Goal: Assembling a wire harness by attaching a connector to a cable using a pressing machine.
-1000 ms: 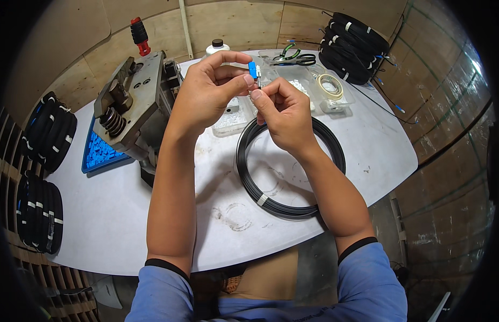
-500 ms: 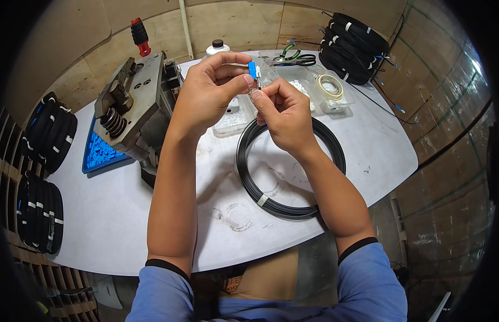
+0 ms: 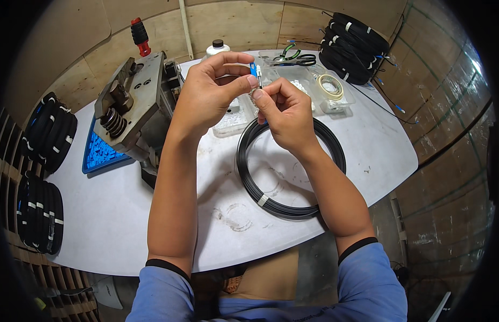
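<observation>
Above the table, my left hand (image 3: 211, 88) pinches a small blue connector housing (image 3: 253, 69) between thumb and fingertips. Right beside it is a white connector tip (image 3: 258, 70) on the end of a thin black cable. My right hand (image 3: 281, 110) grips this cable end just below the tip, thumb pressed against the curled fingers. The housing and the tip stand side by side; whether they touch I cannot make out. Beneath my right hand, a coil of black cable (image 3: 251, 185), bound with a white band, lies on the white table (image 3: 126, 225).
On the left stands a metal press (image 3: 147, 86) beside a blue tray (image 3: 107, 161) of small blue parts. Farther back are a white bottle (image 3: 217, 47), scissors (image 3: 295, 60), a tape roll (image 3: 330, 86) and plastic boxes with white parts. Black cable coils (image 3: 351, 51) are stacked at the far right.
The blue housing has turned in my left fingertips, so a narrower side of it shows beside the white tip. Both arms stay almost where they were.
</observation>
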A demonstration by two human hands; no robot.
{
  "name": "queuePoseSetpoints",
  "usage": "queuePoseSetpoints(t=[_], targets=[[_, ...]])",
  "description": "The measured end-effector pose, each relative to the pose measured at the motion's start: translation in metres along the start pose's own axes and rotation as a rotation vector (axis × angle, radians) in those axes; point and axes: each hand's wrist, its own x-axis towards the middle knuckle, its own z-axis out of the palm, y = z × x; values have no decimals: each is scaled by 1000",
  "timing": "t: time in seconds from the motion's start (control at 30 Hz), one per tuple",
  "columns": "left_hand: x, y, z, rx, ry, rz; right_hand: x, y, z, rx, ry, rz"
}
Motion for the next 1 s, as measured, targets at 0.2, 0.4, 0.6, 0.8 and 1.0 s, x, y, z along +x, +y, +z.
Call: queuePoseSetpoints(t=[0.2, 0.4, 0.6, 0.8, 1.0], targets=[[-1, 1, 1, -24, 0, -5, 0, 0, 0, -12, 9, -2], [0, 1, 0, -22, -3, -8, 0, 0, 0, 0, -2, -3], [0, 0, 0, -27, -5, -8, 0, -1, 0, -6, 1, 4], [1, 1, 1, -6, -19, -22, 1, 1, -2, -6, 5, 7], [0, 1, 0, -8, -6, -15, 1, 0, -1, -25, 5, 10]])
